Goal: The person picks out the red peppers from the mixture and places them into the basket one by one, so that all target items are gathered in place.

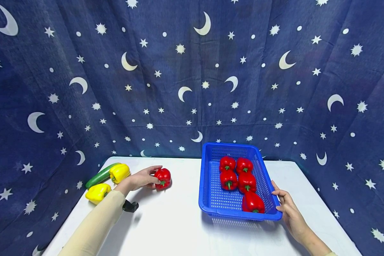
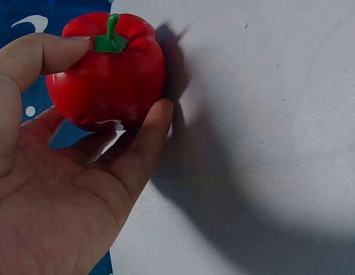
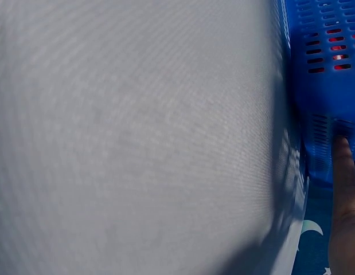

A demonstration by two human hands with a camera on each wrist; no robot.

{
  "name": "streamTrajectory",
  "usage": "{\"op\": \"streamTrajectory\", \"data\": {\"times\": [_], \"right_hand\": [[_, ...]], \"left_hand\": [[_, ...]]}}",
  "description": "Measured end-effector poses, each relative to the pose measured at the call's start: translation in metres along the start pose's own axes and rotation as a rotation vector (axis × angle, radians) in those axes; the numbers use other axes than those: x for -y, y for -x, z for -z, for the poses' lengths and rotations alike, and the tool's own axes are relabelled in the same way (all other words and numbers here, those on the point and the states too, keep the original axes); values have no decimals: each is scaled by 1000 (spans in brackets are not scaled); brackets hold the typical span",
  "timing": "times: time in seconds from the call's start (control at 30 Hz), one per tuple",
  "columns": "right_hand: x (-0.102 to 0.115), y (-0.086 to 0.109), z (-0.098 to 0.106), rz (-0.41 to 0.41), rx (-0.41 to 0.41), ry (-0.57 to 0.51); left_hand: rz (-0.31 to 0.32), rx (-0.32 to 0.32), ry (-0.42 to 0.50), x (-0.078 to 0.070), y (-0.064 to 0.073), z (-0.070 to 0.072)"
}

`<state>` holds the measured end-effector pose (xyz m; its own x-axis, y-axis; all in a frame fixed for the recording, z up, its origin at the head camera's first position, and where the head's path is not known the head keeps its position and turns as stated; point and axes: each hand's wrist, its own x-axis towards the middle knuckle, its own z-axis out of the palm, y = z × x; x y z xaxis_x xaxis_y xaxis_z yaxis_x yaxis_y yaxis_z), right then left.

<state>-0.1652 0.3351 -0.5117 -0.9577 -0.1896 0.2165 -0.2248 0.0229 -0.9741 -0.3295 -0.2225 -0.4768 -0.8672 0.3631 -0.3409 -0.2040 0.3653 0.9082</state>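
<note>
My left hand (image 1: 144, 179) grips a glossy red bell pepper (image 1: 163, 178) over the left half of the table. In the left wrist view the thumb presses beside the pepper's green stem (image 2: 111, 39), and the fingers curl against its lower side. On the right, my right hand (image 1: 289, 213) holds a blue plastic basket (image 1: 240, 212) by its near right corner. A finger (image 3: 344, 172) lies along the basket's slotted outer wall in the right wrist view. Inside the basket sit several red bell peppers (image 1: 247, 182), grouped toward its right side.
Behind the left forearm lie a yellow bell pepper (image 1: 120, 172), another yellow bell pepper (image 1: 97, 193) and a long green cucumber (image 1: 100, 175). The white table (image 1: 166, 227) ends at a dark blue curtain (image 1: 166, 89) with moons and stars.
</note>
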Motion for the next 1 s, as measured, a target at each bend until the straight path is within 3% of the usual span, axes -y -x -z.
{"op": "streamTrajectory", "data": {"times": [1.0], "right_hand": [[1, 0, 0, -25, -9, 7]], "left_hand": [[3, -21, -20, 0, 1, -2]]}}
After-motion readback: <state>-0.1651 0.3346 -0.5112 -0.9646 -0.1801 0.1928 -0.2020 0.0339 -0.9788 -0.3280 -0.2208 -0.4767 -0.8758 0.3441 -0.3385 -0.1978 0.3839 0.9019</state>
